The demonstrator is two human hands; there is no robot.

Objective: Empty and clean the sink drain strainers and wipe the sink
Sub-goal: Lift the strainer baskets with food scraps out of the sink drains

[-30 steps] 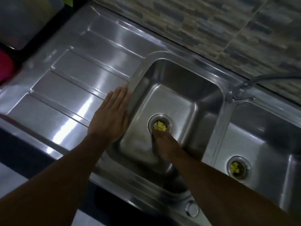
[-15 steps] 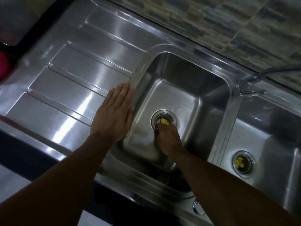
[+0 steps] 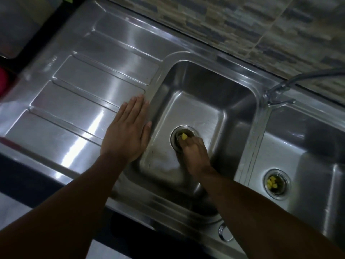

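A steel double sink fills the view. In the left basin (image 3: 196, 105), my right hand (image 3: 194, 152) reaches down to the left drain strainer (image 3: 176, 133). Its fingers curl into the strainer's near half, and the fingertips are hidden inside. A yellow food scrap (image 3: 184, 136) shows just past them. My left hand (image 3: 127, 135) lies flat, fingers straight, on the drainboard (image 3: 84, 94) at the basin's left rim. The right drain strainer (image 3: 277, 184) sits in the right basin (image 3: 308, 146) with several yellow scraps (image 3: 271, 183) in it.
A faucet (image 3: 278, 90) stands on the divider behind the basins, its spout running off to the right. A tiled wall (image 3: 242, 25) backs the sink. A round metal fitting (image 3: 225, 233) sits in the front rim. Something red (image 3: 2, 81) shows at the far left edge.
My right hand has slid forward over the left strainer and now covers more of it and the yellow scraps. My left hand stays flat in place. The view shifted slightly.
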